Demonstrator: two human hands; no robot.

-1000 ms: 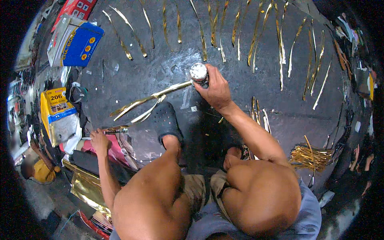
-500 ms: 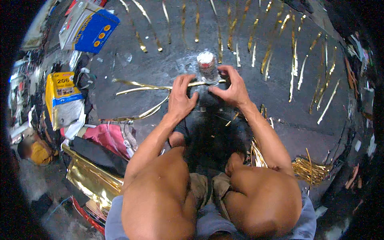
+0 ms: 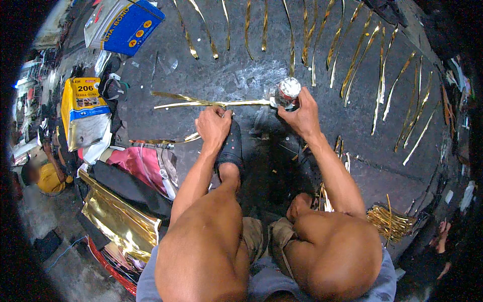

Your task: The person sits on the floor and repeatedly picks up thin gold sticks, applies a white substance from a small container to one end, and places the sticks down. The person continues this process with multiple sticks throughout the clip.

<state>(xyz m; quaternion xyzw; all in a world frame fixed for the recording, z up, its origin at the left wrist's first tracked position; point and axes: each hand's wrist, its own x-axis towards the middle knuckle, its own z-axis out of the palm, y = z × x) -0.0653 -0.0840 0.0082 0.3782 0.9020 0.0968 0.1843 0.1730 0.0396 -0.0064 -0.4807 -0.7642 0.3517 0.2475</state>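
Note:
My left hand (image 3: 214, 125) is closed in a pinch at the gold strip (image 3: 244, 103), which lies crosswise on the dark surface. To its left, the loose end of another gold strip (image 3: 171, 95) fans out from the same spot. My right hand (image 3: 304, 117) is wrapped round the near right side of a small clear jar (image 3: 288, 93) with a whitish, smeared top. The jar stands over the right end of the strip, and its lower part is partly hidden by my fingers. More gold strip (image 3: 191, 137) shows just left of my left wrist.
Many gold strips (image 3: 355, 60) lie spaced out along the far side. A blue-and-white container (image 3: 133, 30) and a yellow pack (image 3: 84, 108) stand at left, near pink cloth (image 3: 138, 163) and gold sheet (image 3: 118, 216). A gold bundle (image 3: 392, 224) lies right; another person (image 3: 50, 176) sits far left.
My right hand has closed round the jar, which now stands further right. My left hand has gone from spread fingers to a pinch at the strip. The whole view has shifted slightly.

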